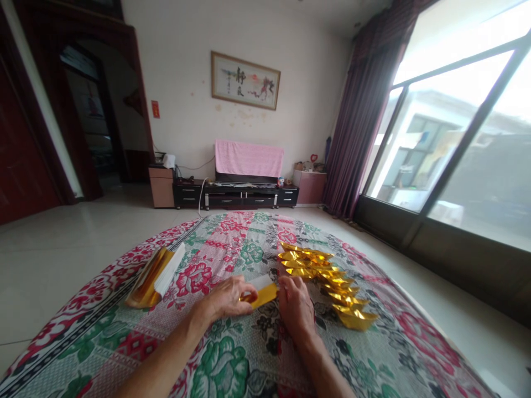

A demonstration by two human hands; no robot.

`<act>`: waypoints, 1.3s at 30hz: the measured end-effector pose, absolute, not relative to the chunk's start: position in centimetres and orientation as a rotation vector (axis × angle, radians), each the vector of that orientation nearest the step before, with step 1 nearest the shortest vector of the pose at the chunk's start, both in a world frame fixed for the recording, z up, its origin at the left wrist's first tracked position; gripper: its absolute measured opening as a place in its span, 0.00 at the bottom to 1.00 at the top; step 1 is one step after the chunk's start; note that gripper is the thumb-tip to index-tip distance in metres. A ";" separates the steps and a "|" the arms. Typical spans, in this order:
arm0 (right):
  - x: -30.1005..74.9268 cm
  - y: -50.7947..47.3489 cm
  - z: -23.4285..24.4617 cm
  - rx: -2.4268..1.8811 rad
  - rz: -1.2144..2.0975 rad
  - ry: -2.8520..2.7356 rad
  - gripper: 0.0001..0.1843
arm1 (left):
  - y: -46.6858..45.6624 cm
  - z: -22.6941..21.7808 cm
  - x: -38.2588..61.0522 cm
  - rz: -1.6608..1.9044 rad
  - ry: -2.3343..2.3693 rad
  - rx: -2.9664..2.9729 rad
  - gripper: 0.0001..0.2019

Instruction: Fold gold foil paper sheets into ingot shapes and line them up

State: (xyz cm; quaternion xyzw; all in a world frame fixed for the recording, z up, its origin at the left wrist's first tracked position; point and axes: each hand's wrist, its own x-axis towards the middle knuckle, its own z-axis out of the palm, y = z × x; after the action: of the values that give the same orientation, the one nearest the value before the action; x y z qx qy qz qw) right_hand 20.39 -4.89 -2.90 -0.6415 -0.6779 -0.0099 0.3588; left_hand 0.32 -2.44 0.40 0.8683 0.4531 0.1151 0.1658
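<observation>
A small sheet of gold paper point(262, 291) with a white underside lies folded on the flowered cloth point(232, 354) between my two hands. My left hand point(228, 299) pinches its left end, fingers closed. My right hand point(295, 305) presses on its right end with fingers curled down. Just right of my right hand runs a row of several folded gold paper ingots point(327, 279). A stack of flat gold paper sheets point(155, 275) lies to the left of my left hand.
The flowered cloth covers a round surface over a pale tiled floor point(58, 243). A low black TV cabinet point(236, 194) with a pink cover stands at the far wall. Large windows point(460, 149) and a purple curtain point(360, 121) are on the right.
</observation>
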 end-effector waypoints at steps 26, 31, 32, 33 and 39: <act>18.2 -5.7 -2.9 -1.461 0.121 -2.053 0.04 | -2.2 1.5 -1.2 0.112 1.469 2.505 0.22; 18.2 -5.9 -2.8 -1.441 0.112 -2.056 0.04 | -2.1 1.2 -1.4 0.183 1.543 2.517 0.30; 18.2 -5.9 -2.8 -1.432 0.108 -2.058 0.04 | -2.1 1.1 -1.4 0.213 1.517 2.521 0.32; 18.2 -5.9 -2.8 -1.424 0.105 -2.060 0.04 | -2.0 1.0 -1.4 0.239 1.475 2.527 0.33; 18.1 -5.9 -2.8 -1.407 0.075 -2.046 0.03 | -1.9 0.7 -1.2 0.272 1.344 2.534 0.30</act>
State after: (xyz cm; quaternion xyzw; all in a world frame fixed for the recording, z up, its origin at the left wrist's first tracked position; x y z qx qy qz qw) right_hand 18.15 -5.91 -2.82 -0.5361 -0.7795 0.0285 0.3228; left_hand -1.22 -1.94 0.70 0.8721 0.4624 0.0934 0.1299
